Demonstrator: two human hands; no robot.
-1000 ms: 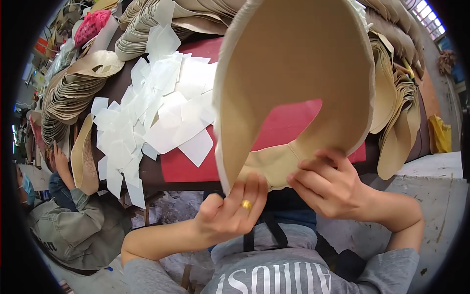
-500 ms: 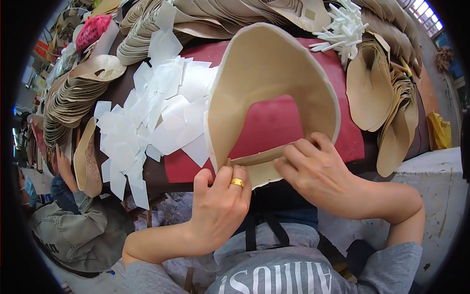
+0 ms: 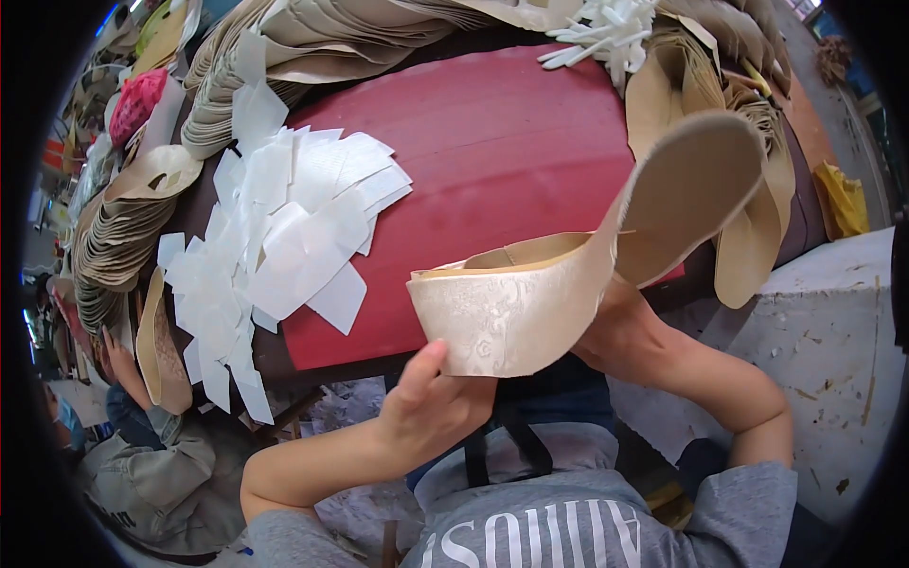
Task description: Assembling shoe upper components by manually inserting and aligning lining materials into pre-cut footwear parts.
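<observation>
Between my hands a shoe upper (image 3: 511,312) is raised above the near edge of a red mat (image 3: 502,142). It has shiny cream patterned fabric outside, tan lining inside, and a long rounded flap tilting up to the right. My left hand (image 3: 436,407) is closed at its lower left edge, thumb on the patterned face and the other fingers mostly hidden beneath. Behind the upper, my right hand (image 3: 620,327) supports the side below the flap; its fingers are largely covered. Left on the mat lies a loose heap of thin white cut pieces (image 3: 294,237).
Stacked tan uppers (image 3: 350,43) line the far side, with more stacks at left (image 3: 123,227) and right (image 3: 753,237). White sticks (image 3: 611,33) lie at the far right. A white block (image 3: 824,360) stands at right. Another person's sleeve (image 3: 175,464) shows lower left.
The upper has turned from showing its tan lining to showing its patterned outside, its flap swinging right and down. My right hand has moved behind it; my left hand has shifted lower. The view has shifted slightly.
</observation>
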